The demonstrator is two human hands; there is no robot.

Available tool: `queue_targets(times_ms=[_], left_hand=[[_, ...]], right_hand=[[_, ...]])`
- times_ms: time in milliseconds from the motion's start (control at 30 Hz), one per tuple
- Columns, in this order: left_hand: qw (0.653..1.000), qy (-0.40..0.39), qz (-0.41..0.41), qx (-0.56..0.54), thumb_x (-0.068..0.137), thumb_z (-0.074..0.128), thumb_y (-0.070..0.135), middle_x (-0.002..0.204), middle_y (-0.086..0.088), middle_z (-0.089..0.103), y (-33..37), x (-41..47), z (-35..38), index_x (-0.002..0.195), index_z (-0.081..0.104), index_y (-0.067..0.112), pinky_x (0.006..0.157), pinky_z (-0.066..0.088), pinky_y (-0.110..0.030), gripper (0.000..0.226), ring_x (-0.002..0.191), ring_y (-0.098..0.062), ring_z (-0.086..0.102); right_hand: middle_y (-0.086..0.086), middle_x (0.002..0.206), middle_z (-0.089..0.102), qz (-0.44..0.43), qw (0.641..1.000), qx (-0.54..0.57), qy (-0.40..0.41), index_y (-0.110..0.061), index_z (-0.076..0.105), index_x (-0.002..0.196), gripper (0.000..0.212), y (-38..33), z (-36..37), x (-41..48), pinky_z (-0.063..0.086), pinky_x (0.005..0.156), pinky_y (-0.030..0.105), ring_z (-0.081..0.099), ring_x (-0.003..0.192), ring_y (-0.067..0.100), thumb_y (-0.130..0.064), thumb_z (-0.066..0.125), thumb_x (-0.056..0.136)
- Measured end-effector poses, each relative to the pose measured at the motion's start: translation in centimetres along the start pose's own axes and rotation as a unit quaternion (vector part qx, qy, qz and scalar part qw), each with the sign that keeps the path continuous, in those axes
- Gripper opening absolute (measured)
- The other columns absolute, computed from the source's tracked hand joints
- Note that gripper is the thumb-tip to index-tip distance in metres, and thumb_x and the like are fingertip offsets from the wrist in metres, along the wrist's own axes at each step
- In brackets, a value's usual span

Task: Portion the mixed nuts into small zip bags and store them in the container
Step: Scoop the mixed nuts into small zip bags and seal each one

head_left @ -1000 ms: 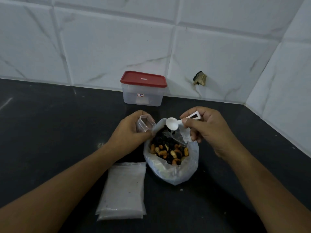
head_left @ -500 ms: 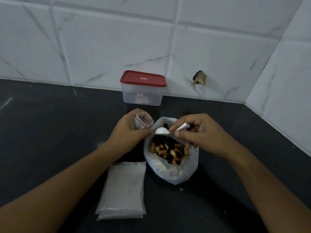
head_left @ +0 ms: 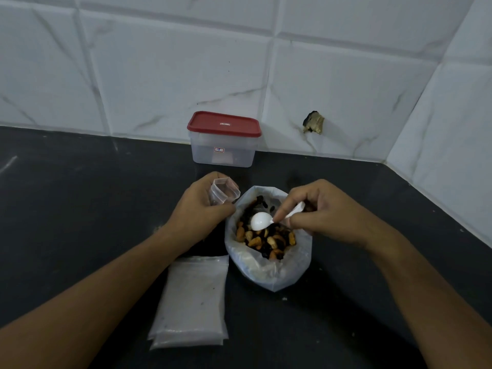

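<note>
Wide counter (head_left: 80, 209) left and right; container (head_left: 223, 149) behind, bag stack (head_left: 191, 302) in front.

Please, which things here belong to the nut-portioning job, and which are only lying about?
Job: small zip bag in the left hand, white spoon in the right hand, open bag of mixed nuts, stack of zip bags, red-lidded container.
Lying about: brown lump on the wall tile.
</note>
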State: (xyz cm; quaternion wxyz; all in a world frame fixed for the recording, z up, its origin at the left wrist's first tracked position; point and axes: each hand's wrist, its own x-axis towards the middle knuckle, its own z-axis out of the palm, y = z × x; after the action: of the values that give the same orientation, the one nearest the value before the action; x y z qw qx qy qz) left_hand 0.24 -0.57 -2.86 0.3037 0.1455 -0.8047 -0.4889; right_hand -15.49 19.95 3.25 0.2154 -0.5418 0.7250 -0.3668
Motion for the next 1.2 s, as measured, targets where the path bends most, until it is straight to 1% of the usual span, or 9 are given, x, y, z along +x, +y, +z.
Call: queue_targets(times_ms=[67,133,200,533,667,767,933,1067,1200], left_hand=[[1.0,0.002,0.002,0.0,0.083,0.072,-0.003,0.09,-0.003,0.072,0.1,0.0,0.0,0.102,0.068,0.019,0.082,0.059,-0.048,0.029,0.085,-0.025,0.07],[1.0,0.002,0.002,0.0,0.083,0.073,-0.003,0.09,-0.002,0.072,0.1,0.0,0.0,0.102,0.068,0.02,0.082,0.06,-0.047,0.029,0.085,-0.025,0.07],[1.0,0.002,0.0,0.001,0.083,0.073,-0.002,0.09,-0.002,0.072,0.1,-0.1,0.0,0.102,0.068,0.02,0.081,0.06,-0.046,0.029,0.084,-0.023,0.07],[1.0,0.001,0.001,-0.001,0.083,0.072,-0.002,0.089,-0.001,0.072,0.2,-0.1,0.0,0.1,0.068,0.02,0.081,0.06,-0.046,0.028,0.083,-0.021,0.07],[1.0,-0.001,-0.001,-0.008,0.082,0.072,0.005,0.09,-0.001,0.072,0.1,-0.1,0.0,0.101,0.068,0.022,0.082,0.061,-0.049,0.026,0.084,-0.022,0.07],[1.0,0.0,-0.002,0.0,0.083,0.072,-0.001,0.089,-0.001,0.072,0.0,0.0,0.0,0.101,0.068,0.021,0.082,0.061,-0.049,0.028,0.084,-0.022,0.07],[1.0,-0.003,0.005,-0.006,0.08,0.072,0.007,0.089,-0.001,0.072,0.0,-0.1,-0.1,0.1,0.068,0.021,0.08,0.06,-0.046,0.025,0.083,-0.023,0.07],[1.0,-0.001,0.007,-0.003,0.083,0.072,-0.002,0.089,-0.001,0.072,0.0,0.0,0.0,0.1,0.068,0.021,0.079,0.06,-0.042,0.029,0.083,-0.021,0.07],[1.0,-0.002,0.0,-0.008,0.084,0.072,-0.003,0.089,-0.001,0.072,-0.1,0.0,0.0,0.101,0.068,0.02,0.081,0.06,-0.045,0.029,0.084,-0.022,0.07]], right_hand=[[0.013,0.062,0.063,0.004,1.0,0.014,0.001,-0.021,0.084,0.088,0.028,0.0,-0.7,-0.2,0.041,0.055,0.03,0.05,0.054,0.019,0.004,0.07,0.088],[0.018,0.06,0.059,0.008,0.999,0.039,0.023,-0.018,0.084,0.087,0.027,0.1,-0.9,-0.3,0.04,0.054,0.03,0.049,0.054,0.022,0.004,0.068,0.089],[0.006,0.058,0.06,0.016,0.996,0.064,0.056,-0.016,0.083,0.088,0.027,0.4,-0.8,-0.2,0.042,0.053,0.027,0.05,0.052,0.017,0.005,0.065,0.09],[0.011,0.071,0.067,0.034,0.985,0.162,0.054,-0.008,0.081,0.093,0.019,1.0,0.4,0.6,0.042,0.048,0.023,0.05,0.047,0.015,-0.002,0.064,0.096],[0.008,0.074,0.068,0.034,0.984,0.166,0.051,-0.008,0.08,0.1,0.016,1.3,1.1,0.9,0.042,0.047,0.023,0.053,0.05,0.014,-0.007,0.065,0.099],[0.009,0.078,0.069,0.034,0.985,0.165,0.026,-0.007,0.079,0.102,0.015,1.3,1.1,0.8,0.041,0.046,0.022,0.054,0.054,0.015,-0.01,0.065,0.1],[0.012,0.07,0.065,0.041,0.987,0.156,0.019,-0.005,0.08,0.095,0.019,1.3,-0.3,0.4,0.037,0.043,0.022,0.052,0.05,0.015,-0.004,0.061,0.099],[0.012,0.067,0.064,0.051,0.982,0.178,0.036,-0.004,0.079,0.092,0.021,1.3,-0.3,0.6,0.035,0.04,0.021,0.051,0.046,0.015,-0.002,0.059,0.098],[0.011,0.069,0.066,0.077,0.972,0.216,0.049,-0.006,0.079,0.093,0.022,1.3,1.2,1.2,0.032,0.037,0.02,0.052,0.044,0.014,-0.006,0.058,0.1]])
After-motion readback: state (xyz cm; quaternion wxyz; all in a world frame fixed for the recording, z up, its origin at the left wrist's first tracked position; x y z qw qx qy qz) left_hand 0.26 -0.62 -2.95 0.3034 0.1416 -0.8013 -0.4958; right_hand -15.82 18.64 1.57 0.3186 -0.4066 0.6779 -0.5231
